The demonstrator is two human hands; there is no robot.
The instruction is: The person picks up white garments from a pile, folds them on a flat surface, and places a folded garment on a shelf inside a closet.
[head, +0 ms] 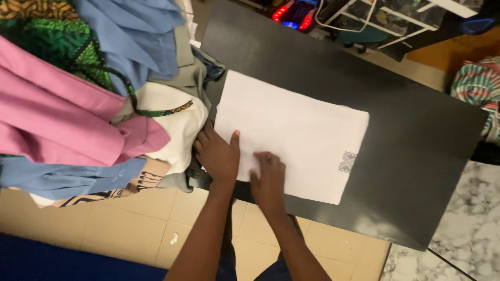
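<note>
The left hand (pixel 217 156) lay flat, fingers together and thumb spread, on the near left corner of a folded white cloth (pixel 291 135). Just beside it at three o'clock, the right hand (pixel 269 174) pressed the cloth's near edge, fingers bent and close. The cloth lay flat on a black table (pixel 416 140). At nine o'clock sat a pile of clothes (pixel 94 93), pink, blue and green.
</note>
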